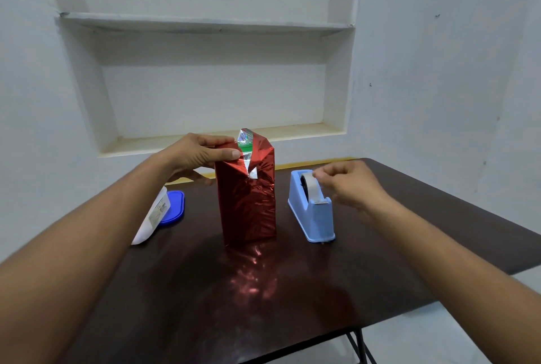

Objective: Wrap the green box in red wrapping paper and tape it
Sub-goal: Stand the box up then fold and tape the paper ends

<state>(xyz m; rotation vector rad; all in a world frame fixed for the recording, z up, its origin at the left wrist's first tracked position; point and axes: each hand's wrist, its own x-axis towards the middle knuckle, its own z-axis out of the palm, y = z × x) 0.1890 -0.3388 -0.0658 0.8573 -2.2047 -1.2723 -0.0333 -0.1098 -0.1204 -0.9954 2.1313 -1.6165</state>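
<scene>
A: Entry. Table [409, 246], dark and glossy. The box [245, 146] stands upright near its middle, wrapped in red paper [248, 205]; only a green sliver shows at the top, where the folds have not closed. This is my landmark.

B: Left of the box?

A: A white tub with a blue lid [172, 207], on its side, well apart. Not needed.

B: Right of it?

A: The blue dispenser [311, 211], near but not touching, tape end sitting at the cutter on its near end.

B: Hands?

A: Left hand [199, 155] grips the box's top left corner, thumb pressing the folded flap down. Right hand [348, 185] hovers just right of the dispenser's roll, fingers curled close as if to pinch. Whether it already has tape between them I cannot tell.

B: Step, then?

A: Judged: pull a strip for the top flap. Advice: keep the thumb on the fold so it does not spring open; draw tape level, then tear down against the cutter. The dispenser looks light, so a sharp tug may drag it.
</scene>
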